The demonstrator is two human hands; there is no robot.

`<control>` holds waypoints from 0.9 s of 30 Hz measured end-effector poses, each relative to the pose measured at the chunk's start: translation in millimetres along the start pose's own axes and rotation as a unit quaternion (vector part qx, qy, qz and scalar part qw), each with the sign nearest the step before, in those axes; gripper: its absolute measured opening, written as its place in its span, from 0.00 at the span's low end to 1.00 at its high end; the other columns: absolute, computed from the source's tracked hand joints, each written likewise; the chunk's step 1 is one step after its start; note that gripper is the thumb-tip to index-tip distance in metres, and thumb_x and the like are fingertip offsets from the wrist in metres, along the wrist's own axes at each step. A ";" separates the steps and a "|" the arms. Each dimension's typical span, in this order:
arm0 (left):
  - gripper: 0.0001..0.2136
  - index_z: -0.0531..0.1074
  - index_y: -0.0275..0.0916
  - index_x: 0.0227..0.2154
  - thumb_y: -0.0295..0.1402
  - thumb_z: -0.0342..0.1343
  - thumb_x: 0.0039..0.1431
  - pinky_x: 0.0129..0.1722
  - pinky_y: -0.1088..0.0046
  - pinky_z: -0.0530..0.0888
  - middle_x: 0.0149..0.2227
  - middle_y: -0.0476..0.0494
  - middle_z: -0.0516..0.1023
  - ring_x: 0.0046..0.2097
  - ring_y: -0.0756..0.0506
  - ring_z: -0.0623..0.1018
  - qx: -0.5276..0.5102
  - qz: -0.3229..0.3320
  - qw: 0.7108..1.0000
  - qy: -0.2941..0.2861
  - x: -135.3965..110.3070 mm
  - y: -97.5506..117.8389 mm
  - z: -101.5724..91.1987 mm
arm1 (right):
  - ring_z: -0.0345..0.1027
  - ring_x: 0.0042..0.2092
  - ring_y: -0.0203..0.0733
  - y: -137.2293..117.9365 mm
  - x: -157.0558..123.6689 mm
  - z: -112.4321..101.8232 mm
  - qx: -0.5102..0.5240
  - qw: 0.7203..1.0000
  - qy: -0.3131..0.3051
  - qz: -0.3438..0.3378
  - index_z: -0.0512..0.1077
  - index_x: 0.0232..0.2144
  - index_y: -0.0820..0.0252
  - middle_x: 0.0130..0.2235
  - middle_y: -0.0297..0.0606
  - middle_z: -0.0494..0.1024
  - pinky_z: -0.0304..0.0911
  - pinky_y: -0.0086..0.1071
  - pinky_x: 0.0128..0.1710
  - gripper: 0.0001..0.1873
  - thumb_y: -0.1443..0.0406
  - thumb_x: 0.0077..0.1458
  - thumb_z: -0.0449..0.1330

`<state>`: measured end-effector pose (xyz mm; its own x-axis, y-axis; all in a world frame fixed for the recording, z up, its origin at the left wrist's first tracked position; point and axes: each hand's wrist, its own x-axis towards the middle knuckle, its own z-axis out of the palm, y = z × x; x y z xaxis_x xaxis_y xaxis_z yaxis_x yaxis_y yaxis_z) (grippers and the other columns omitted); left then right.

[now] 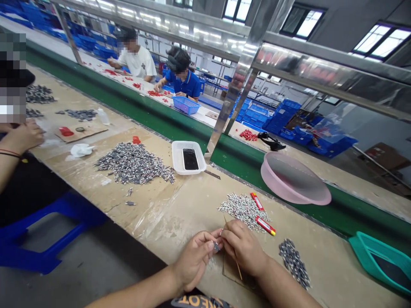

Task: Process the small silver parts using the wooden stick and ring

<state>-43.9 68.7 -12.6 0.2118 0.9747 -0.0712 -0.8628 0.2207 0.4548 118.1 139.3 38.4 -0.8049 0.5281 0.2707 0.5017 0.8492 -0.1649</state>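
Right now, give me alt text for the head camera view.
The person's left hand and right hand meet over a small grey metal part, a thin wooden stick beside them, at a long workbench. Heaps of similar small parts lie nearby, and a co-worker in blue works farther along.

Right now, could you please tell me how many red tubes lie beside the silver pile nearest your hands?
2. One red tube lies at the far edge of the silver pile, the other, yellow-tipped, at its right edge; more could be hidden.
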 end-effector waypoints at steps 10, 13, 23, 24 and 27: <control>0.02 0.73 0.38 0.28 0.30 0.59 0.53 0.57 0.60 0.59 0.48 0.39 0.74 0.55 0.41 0.69 0.028 0.021 0.999 0.011 0.8 0.3 2.3 | 0.62 0.38 0.42 -4.6 7.9 6.0 0.032 0.998 0.017 0.057 0.67 0.32 0.59 0.33 0.40 0.68 0.63 0.37 0.38 0.04 0.68 0.59 0.52; 0.02 0.73 0.38 0.28 0.29 0.58 0.53 0.57 0.59 0.58 0.47 0.39 0.75 0.54 0.41 0.69 0.037 0.028 0.999 0.005 1.3 -0.3 2.0 | 0.63 0.38 0.42 -3.0 8.9 6.8 0.036 0.997 0.024 0.061 0.67 0.33 0.59 0.33 0.40 0.68 0.63 0.37 0.38 0.04 0.68 0.59 0.52; 0.04 0.74 0.38 0.27 0.32 0.60 0.52 0.59 0.57 0.55 0.50 0.38 0.74 0.58 0.39 0.66 0.080 0.038 0.996 0.001 0.0 1.7 4.0 | 0.63 0.36 0.42 -6.1 11.4 6.4 0.029 0.996 0.040 0.075 0.66 0.31 0.59 0.32 0.39 0.68 0.62 0.35 0.36 0.03 0.67 0.57 0.54; 0.04 0.74 0.38 0.27 0.33 0.60 0.52 0.59 0.57 0.55 0.50 0.38 0.74 0.58 0.38 0.66 0.080 0.039 0.996 0.003 -0.1 1.6 3.8 | 0.63 0.36 0.42 -6.1 11.4 6.7 0.030 0.996 0.043 0.076 0.66 0.31 0.59 0.32 0.39 0.68 0.62 0.35 0.36 0.03 0.67 0.57 0.54; 0.04 0.74 0.38 0.27 0.33 0.61 0.51 0.60 0.58 0.53 0.50 0.38 0.74 0.58 0.39 0.65 0.080 0.042 0.996 0.007 0.0 -0.1 1.5 | 0.63 0.37 0.42 -5.7 12.0 7.2 0.041 0.995 0.051 0.076 0.65 0.31 0.59 0.32 0.39 0.69 0.62 0.36 0.37 0.02 0.68 0.57 0.54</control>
<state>-43.1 68.6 -11.3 0.1334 0.9903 -0.0391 -0.7933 0.1304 0.5947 103.3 140.9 35.8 -0.6832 0.6508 0.3312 0.5840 0.7592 -0.2873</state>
